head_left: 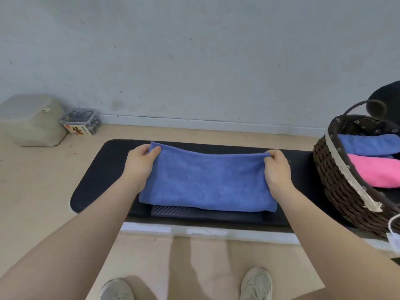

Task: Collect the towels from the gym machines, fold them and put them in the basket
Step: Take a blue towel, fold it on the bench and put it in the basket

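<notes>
Blue towel (207,182) lies on black pad (104,167), beside basket (337,180) | left hand (139,164) and right hand (276,169) each pinch a far corner, thumb over fingers | step: fold | advice: raise both corners level, draw toward near edge, align edges, then press flat | risk: skewed corners.

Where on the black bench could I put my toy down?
Bare spots: the black bench left of the left hand, and the strip between the right hand and the wicker basket. The middle is crowded by the blue towel.
</notes>
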